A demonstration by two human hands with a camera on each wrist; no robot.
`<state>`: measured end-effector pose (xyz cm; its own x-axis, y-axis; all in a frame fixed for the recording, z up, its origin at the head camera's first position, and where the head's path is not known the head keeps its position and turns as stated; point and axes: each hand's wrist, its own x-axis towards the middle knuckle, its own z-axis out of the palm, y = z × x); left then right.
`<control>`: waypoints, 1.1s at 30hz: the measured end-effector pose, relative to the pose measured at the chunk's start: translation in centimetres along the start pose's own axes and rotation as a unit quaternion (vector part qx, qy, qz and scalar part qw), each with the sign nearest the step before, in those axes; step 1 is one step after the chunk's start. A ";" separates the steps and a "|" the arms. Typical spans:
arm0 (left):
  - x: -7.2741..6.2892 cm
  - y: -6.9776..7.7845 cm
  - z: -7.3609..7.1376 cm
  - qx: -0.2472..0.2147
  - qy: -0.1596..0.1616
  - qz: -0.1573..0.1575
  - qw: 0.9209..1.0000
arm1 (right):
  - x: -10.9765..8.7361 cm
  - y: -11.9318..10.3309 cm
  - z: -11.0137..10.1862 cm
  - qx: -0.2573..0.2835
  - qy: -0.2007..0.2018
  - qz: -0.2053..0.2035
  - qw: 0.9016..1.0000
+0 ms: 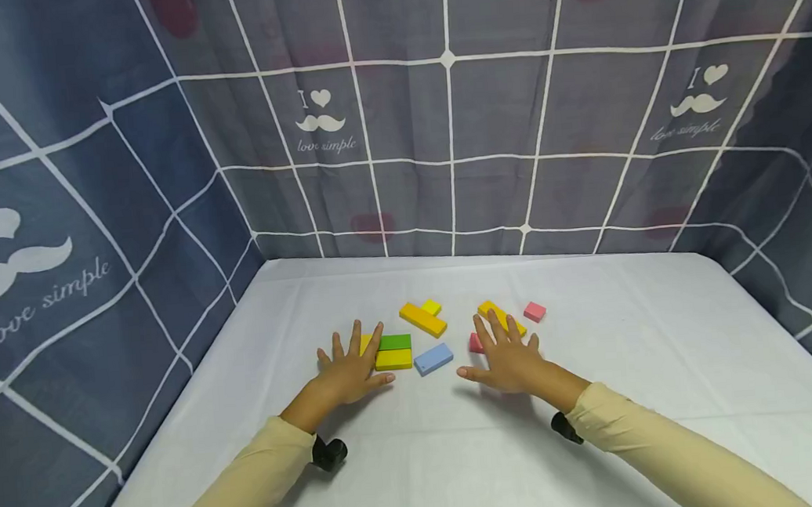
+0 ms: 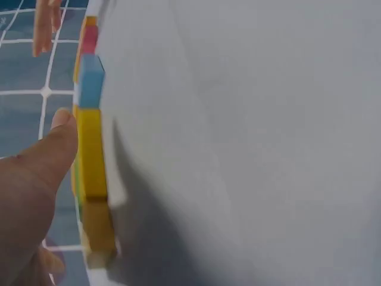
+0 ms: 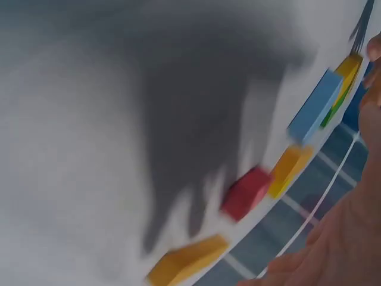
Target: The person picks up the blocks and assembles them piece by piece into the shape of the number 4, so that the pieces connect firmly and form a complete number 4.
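Both hands hover over the white table with fingers spread, gripping nothing. My left hand (image 1: 347,375) is beside a green block (image 1: 396,341) and a yellow block (image 1: 394,360), which lie together; its fingers partly cover another yellow block. Between the hands lies a blue block (image 1: 434,359). My right hand (image 1: 513,362) is over a red block (image 1: 475,344) and an orange block (image 1: 500,313), overlapping both in the head view. The right wrist view shows the red block (image 3: 247,193) apart from the palm, with the hand's shadow on the cloth.
Farther back, a long orange block (image 1: 422,320) lies against a small yellow block (image 1: 432,307). A pink block (image 1: 534,311) sits to the right. White cloth (image 1: 421,472) covers the table, and a grey checked curtain (image 1: 409,198) stands behind and along the sides.
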<state>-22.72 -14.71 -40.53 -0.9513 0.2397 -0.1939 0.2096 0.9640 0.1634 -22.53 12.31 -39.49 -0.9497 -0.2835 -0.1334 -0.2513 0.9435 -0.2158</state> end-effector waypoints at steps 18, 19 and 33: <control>-0.6 -3.4 0.6 0.008 0.010 0.023 1.000 | 1.6 -6.7 2.8 -0.083 -0.025 -0.065 0.994; -0.4 -3.3 0.7 0.012 0.010 0.026 1.000 | 1.4 -6.4 2.8 -0.086 -0.026 -0.065 0.994; -3.2 -2.1 -0.1 -0.005 0.033 0.075 0.997 | -1.5 -3.0 2.0 -0.064 -0.041 -0.165 0.983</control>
<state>-20.14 -17.52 -40.15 -0.9221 0.3732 -0.1020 0.3493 0.9164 0.1952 -19.94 9.57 -40.59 -0.7957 -0.5856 -0.1548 -0.5694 0.8103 -0.1383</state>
